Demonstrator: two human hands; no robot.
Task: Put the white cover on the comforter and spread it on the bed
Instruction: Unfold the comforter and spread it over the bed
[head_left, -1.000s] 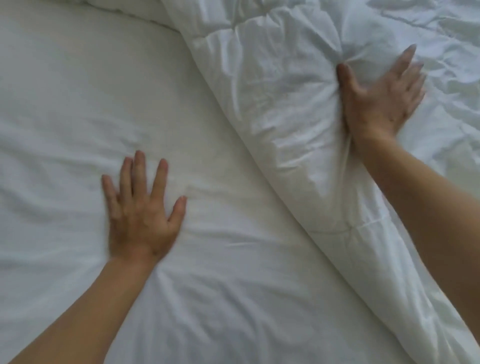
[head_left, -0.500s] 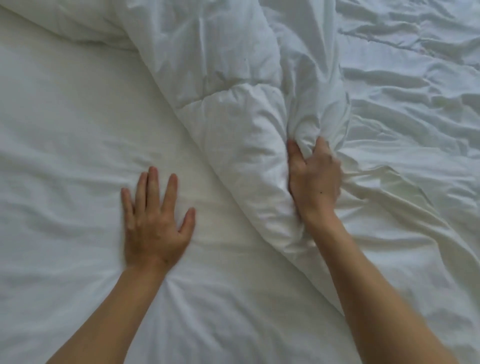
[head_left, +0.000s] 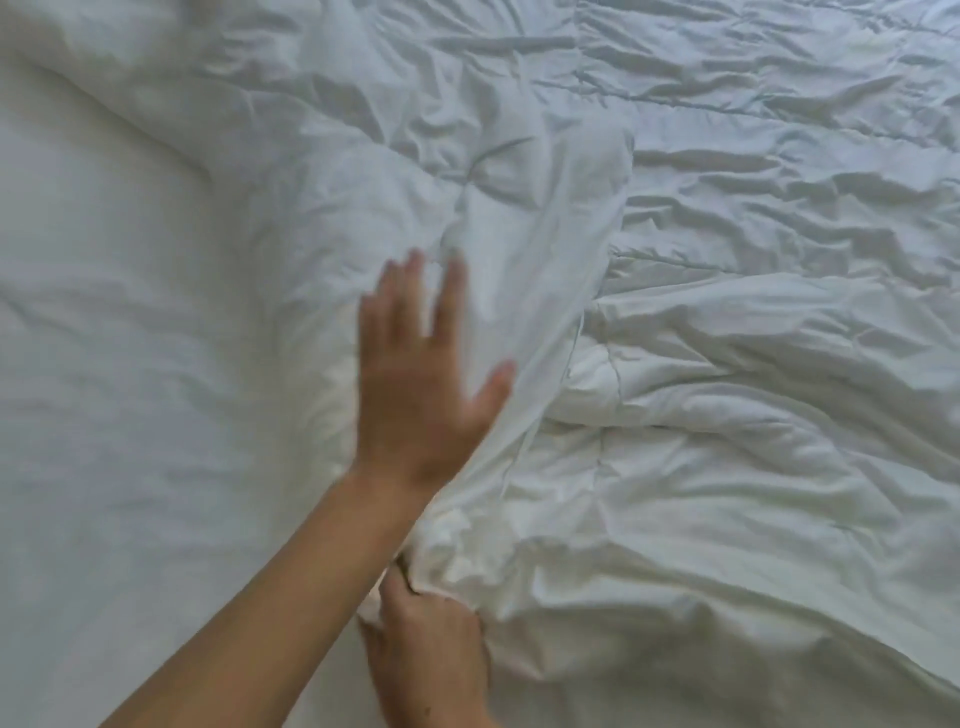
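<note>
Pinching a bunched edge of the white comforter (head_left: 701, 467) in the right hand (head_left: 431, 660), left hand (head_left: 415, 374) spread flat just beyond, fabric heaped right of the bare bed (head_left: 130, 364); likely mid-spreading, next drawing that edge across.

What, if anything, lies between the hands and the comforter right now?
Nothing visible. The right hand already grips a bunched edge of the comforter, and the left hand, fingers spread and motion-blurred, is at its fold beside the bare sheet.
</note>
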